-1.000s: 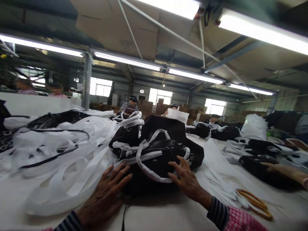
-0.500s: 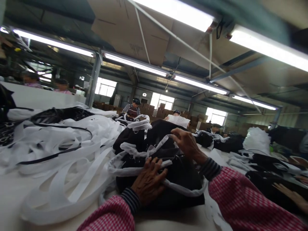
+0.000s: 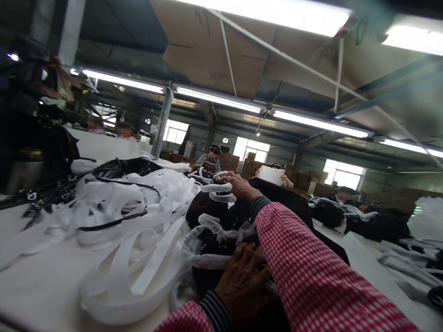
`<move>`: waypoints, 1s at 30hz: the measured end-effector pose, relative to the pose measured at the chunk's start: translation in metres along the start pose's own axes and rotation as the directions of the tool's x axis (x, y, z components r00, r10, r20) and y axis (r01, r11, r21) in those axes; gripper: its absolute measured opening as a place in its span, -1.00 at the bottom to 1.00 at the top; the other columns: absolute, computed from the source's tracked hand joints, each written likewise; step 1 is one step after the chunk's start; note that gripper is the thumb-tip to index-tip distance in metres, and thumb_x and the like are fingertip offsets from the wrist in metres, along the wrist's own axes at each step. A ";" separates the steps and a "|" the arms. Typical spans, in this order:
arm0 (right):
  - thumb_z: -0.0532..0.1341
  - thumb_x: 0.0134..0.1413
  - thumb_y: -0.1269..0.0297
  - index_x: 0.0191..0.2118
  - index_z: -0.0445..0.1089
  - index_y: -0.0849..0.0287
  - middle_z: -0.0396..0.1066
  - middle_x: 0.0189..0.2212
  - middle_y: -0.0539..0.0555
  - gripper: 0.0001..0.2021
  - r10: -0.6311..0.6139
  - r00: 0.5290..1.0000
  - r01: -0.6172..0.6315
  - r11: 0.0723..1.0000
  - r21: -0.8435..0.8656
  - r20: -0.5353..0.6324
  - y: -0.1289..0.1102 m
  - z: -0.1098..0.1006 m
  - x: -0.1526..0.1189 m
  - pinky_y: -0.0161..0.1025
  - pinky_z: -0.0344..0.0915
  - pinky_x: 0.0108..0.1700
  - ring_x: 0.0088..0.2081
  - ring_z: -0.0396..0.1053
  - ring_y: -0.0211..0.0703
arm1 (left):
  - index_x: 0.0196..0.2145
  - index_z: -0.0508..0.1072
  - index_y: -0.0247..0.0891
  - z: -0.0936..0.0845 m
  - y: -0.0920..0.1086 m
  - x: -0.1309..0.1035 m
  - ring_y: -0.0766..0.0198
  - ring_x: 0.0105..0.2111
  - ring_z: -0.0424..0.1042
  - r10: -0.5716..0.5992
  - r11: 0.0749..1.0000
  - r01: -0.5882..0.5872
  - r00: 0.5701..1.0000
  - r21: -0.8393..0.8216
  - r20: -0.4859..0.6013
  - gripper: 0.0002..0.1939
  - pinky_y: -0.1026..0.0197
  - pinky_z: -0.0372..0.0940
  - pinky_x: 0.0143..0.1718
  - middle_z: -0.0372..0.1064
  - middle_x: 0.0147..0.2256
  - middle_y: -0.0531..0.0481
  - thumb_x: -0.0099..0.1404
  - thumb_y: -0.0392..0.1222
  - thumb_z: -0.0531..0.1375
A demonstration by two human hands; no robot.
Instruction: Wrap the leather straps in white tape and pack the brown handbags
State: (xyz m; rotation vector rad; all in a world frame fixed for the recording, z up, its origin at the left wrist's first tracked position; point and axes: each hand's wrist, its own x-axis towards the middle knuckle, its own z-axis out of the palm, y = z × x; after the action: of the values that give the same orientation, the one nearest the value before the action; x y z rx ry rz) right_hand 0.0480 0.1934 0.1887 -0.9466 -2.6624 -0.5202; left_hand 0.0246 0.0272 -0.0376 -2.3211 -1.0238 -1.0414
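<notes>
My left hand [image 3: 242, 279] lies flat on a black bag [image 3: 207, 274], fingers outstretched, beside a strap wrapped in white material [image 3: 211, 262]. My right arm reaches across to the far side. There my right hand [image 3: 240, 185] has its fingers bent over another white-wrapped bag handle [image 3: 218, 189] and looks closed on it, though the fingertips are partly hidden. A second black bag body [image 3: 206, 210] sits under that handle. My right sleeve covers much of the nearer bag.
Loose white strips [image 3: 117, 276] spread over the table [image 3: 38, 290] at left, with black cords [image 3: 121, 168] behind. Black bags [image 3: 377, 226] and a white bundle [image 3: 427, 221] lie at right. Co-workers sit beyond, one person [image 3: 209, 161] bending forward, another behind a white sheet [image 3: 272, 175].
My right hand has moved from the near bag's strap forward and left to the farther handle. My left hand stays on the bag. The view has swung left.
</notes>
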 end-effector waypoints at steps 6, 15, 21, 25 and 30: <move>0.34 0.09 0.27 0.16 0.43 0.05 0.51 -0.07 0.11 -0.53 -0.107 0.993 0.105 0.994 0.041 0.041 -0.026 0.015 0.008 -0.24 0.33 -0.13 -0.07 0.48 0.01 | 0.41 0.15 -0.07 -0.007 0.001 0.002 -0.03 0.41 0.00 0.027 0.999 -0.029 0.999 -0.036 -0.042 -0.40 -0.15 -0.05 0.43 0.07 0.42 -0.07 0.51 0.10 0.07; 0.22 0.17 0.34 0.10 0.42 0.14 0.51 -0.08 0.23 -0.63 -0.020 0.998 0.021 1.000 -0.019 0.061 -0.033 -0.012 -0.011 -0.10 0.34 -0.08 -0.08 0.49 0.10 | 0.37 0.23 -0.07 -0.006 0.002 0.007 -0.11 0.33 0.13 -0.015 0.997 0.015 1.000 -0.080 0.003 -0.38 -0.23 0.03 0.38 0.15 0.36 -0.16 0.46 0.17 0.11; 0.20 0.10 0.49 0.20 0.41 0.06 0.55 -0.09 0.15 -0.48 0.005 0.998 -0.012 0.993 0.119 0.058 -0.056 0.020 -0.005 -0.22 0.36 -0.13 -0.14 0.51 -0.03 | 0.38 0.18 -0.17 0.010 -0.003 -0.005 -0.06 0.38 0.06 0.010 0.999 -0.010 1.000 0.048 -0.005 -0.40 -0.20 0.05 0.39 0.17 0.37 -0.18 0.47 0.01 0.10; 0.20 0.09 0.50 0.04 0.54 0.13 0.56 -0.13 0.22 -0.60 0.099 0.990 -0.077 0.976 0.206 -0.100 -0.070 0.030 -0.001 -0.16 0.36 -0.05 -0.04 0.50 0.08 | 0.35 0.22 -0.23 0.018 -0.007 -0.008 -0.10 0.33 0.15 -0.031 0.995 0.025 0.998 0.096 0.062 -0.43 -0.23 0.16 0.31 0.24 0.32 -0.24 0.44 -0.05 0.10; 0.10 0.16 0.48 0.12 0.47 0.18 0.53 -0.07 0.21 -0.56 0.291 0.879 -0.156 0.924 0.349 -0.377 -0.055 -0.007 -0.012 -0.13 0.33 0.02 0.01 0.46 0.06 | 0.27 0.33 -0.16 0.005 -0.006 0.005 -0.09 0.30 0.17 -0.026 0.999 0.025 0.999 0.033 0.023 -0.46 -0.19 0.06 0.36 0.23 0.32 -0.18 0.43 0.07 0.16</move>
State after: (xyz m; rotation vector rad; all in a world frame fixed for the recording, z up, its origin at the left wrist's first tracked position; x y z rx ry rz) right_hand 0.0228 0.1439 0.1775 -0.9116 -2.1246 -0.2109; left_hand 0.0248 0.0361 -0.0367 -2.3047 -1.0738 -1.0021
